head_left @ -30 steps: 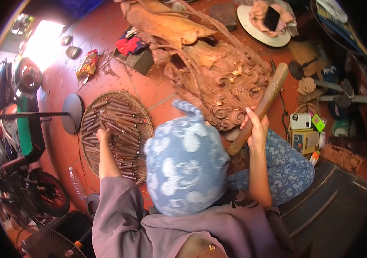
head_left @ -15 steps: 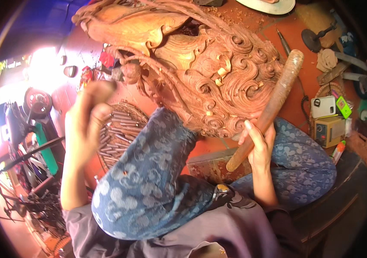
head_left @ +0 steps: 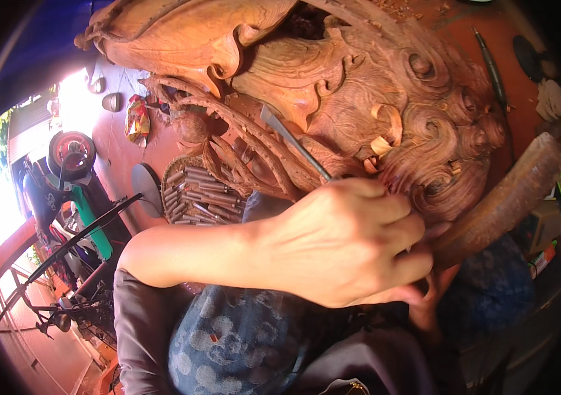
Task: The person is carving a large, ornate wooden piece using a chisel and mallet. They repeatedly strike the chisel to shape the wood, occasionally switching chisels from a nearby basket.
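Observation:
A large carved wood piece [head_left: 359, 99] with swirling curls fills the upper middle. Across its near edge reaches my left hand [head_left: 346, 243], fingers curled closed around a chisel [head_left: 297, 148]. The chisel's flat metal blade sticks out past the knuckles toward the upper left; its handle is hidden in the fist. Just behind and below, my right hand [head_left: 428, 296] is mostly covered by the left one. It grips a thick round wooden club [head_left: 504, 204] that slants up to the right. Pale curled shavings [head_left: 387, 125] lie on the carving.
A basket of several chisels [head_left: 201, 194] stands left of my patterned trouser leg [head_left: 228, 336]. Farther left are a parked motorbike [head_left: 70, 178] and a colourful packet [head_left: 137, 118]. A dark pen-shaped tool [head_left: 489, 66] lies at the upper right, with a yellowish box [head_left: 543, 227] below.
My left hand has swung from the left side across to my right hand, and a chisel now shows in it. The club sits farther right, and the carving looks closer.

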The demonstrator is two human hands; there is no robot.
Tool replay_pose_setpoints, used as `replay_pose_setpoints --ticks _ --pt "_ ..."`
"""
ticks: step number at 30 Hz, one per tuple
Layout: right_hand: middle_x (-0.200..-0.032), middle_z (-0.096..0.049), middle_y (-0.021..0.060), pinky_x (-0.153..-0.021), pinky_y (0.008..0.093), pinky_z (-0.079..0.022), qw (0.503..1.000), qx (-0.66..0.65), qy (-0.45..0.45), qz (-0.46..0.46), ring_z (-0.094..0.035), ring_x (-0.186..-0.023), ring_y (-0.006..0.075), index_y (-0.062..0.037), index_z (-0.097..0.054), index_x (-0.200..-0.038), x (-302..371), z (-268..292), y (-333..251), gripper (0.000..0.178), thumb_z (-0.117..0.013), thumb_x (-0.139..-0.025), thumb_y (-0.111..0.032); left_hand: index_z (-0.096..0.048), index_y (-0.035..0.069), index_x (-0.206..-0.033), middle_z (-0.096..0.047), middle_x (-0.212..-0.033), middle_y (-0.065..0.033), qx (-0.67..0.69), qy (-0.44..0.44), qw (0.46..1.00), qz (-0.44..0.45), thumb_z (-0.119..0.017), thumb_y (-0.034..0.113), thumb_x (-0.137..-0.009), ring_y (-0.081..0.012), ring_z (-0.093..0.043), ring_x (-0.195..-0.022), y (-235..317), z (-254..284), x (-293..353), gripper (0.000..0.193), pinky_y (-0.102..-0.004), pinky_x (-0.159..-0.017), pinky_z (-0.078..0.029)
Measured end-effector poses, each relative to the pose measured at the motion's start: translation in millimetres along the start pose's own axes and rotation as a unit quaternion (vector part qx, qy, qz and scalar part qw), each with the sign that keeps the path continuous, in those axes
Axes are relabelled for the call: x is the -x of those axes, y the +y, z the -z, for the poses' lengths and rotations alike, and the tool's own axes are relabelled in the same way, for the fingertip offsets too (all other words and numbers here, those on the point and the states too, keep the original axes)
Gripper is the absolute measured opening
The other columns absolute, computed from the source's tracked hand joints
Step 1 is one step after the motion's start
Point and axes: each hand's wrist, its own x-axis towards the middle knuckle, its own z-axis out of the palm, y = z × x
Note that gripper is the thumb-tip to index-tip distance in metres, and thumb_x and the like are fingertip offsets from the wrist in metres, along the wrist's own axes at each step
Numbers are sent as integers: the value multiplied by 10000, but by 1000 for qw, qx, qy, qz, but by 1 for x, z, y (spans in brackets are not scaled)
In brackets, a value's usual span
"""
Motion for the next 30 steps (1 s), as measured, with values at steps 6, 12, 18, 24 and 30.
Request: replay_pose_setpoints --ticks 6,12,18,24,30 --pt "-928 -553 83 -688 272 -488 993 -43 -95 47 -579 -757 147 17 -406 -1214 2 10 13 439 -619 -841 -72 -574 41 -518 -513 -515 -76 -2 33 997 70 -627 544 -819 -267 -546 -438 -33 -10 -26 589 -380 -381 -398" --pt "-740 -539 80 -639 264 -469 996 37 -78 29 -554 -656 139 21 -401 -1129 -9 -3 -12 348 -574 -830 -24 -583 60 -481 -467 -413 -107 -61 111 985 117 -602 491 -834 -309 -520 -388 -60 -5 -38 558 -400 -375 -392" --pt "-716 -470 80 -515 248 -455 997 41 -30 57 -471 -545 137 13 -403 -1053 -7 -17 -7 247 -535 -867 -82 -600 61 -512 -496 -449 -94 -84 157 980 91 -590 554 -837 -302 -552 -424 -48 -5 -20 591 -399 -407 -425" --pt "-708 -479 67 -518 247 -447 998 29 -41 47 -483 -556 132 32 -408 -1157 -10 -15 -3 293 -511 -900 -62 -637 52 -723 -605 -624 -105 -158 145 939 268 -581 571 -822 -288 -626 -574 -19 76 42 531 -395 -539 -493" --pt "-676 -491 53 -500 246 -435 995 45 -38 84 -479 -532 118 22 -430 -1168 -8 -14 -1 292 -533 -917 -88 -555 -46 -973 -698 -821 -168 -123 425 636 632 -515 251 -993 -225 -682 -737 -22 104 282 300 -339 -702 -517"
